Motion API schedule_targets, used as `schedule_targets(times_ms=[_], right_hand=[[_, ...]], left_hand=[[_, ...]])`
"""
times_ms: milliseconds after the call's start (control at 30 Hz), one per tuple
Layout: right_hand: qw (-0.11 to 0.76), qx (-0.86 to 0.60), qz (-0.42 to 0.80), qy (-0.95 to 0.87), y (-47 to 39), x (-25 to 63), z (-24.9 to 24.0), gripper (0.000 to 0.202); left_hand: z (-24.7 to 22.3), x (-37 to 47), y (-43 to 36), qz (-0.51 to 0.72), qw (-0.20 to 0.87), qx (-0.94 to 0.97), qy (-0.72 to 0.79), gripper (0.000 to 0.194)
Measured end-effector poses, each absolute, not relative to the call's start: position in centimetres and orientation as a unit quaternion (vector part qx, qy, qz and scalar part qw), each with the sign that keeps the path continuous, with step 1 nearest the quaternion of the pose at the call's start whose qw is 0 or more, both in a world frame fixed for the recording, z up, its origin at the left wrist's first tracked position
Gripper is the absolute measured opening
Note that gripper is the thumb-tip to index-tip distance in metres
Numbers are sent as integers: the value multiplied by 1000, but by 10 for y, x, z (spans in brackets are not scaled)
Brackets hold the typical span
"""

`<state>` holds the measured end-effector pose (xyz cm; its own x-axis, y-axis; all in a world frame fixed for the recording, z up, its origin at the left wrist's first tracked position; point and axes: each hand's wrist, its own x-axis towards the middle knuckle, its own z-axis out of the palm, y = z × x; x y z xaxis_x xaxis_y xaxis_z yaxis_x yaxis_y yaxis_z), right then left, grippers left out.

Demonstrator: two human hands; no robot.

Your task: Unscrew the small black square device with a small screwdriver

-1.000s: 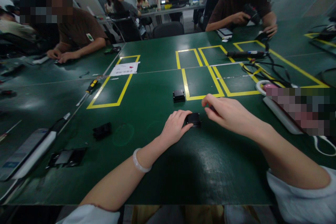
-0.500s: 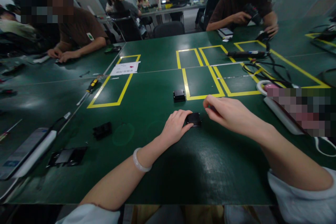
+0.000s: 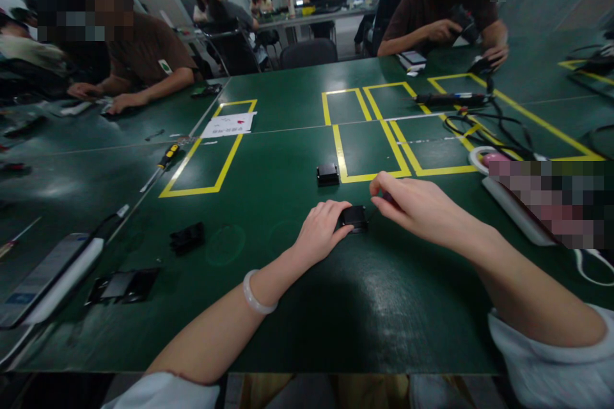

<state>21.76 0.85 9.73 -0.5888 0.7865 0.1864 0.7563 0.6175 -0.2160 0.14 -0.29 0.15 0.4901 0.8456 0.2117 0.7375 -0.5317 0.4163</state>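
Observation:
My left hand (image 3: 320, 230), with a pale bangle on its wrist, grips a small black rectangular plastic part (image 3: 355, 218) by its left end against the green table. Just right of that part, my right hand (image 3: 401, 199) is closed, thumb and fingers curled together. Something thin and dark shows between its fingers and points at the part's right end, too small to name. Behind the held part lies a similar black block (image 3: 328, 174). Further left rest a black ridged piece (image 3: 187, 238) and a flat black piece with a grey middle (image 3: 122, 285).
A phone (image 3: 45, 275) with a cable lies at the left edge, near a yellow-black screwdriver (image 3: 169, 156). Yellow tape frames (image 3: 374, 176) and a paper label (image 3: 229, 124) mark the table. At right are a black pen-shaped tool (image 3: 451, 100), cables and a tape roll (image 3: 480, 160). Co-workers sit opposite.
My right hand has shifted very slightly, and a thin dark thing now shows by its fingertips. My left hand and the black part stay put. The left co-worker's hands have moved apart.

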Motion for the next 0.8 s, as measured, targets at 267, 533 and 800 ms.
schedule_targets(times_ms=[267,533,800], right_hand=[[131,-440,53,-887,9,217,96,14],[127,-441,51,-887,9,217,97,21],[124,-441,65,-886,9,218,99,14]], left_hand=[[2,1,-3,200,143,851,464,37],[1,2,-3,206,143,850,463,37],[3,2,-3,198,141,853,463,36]])
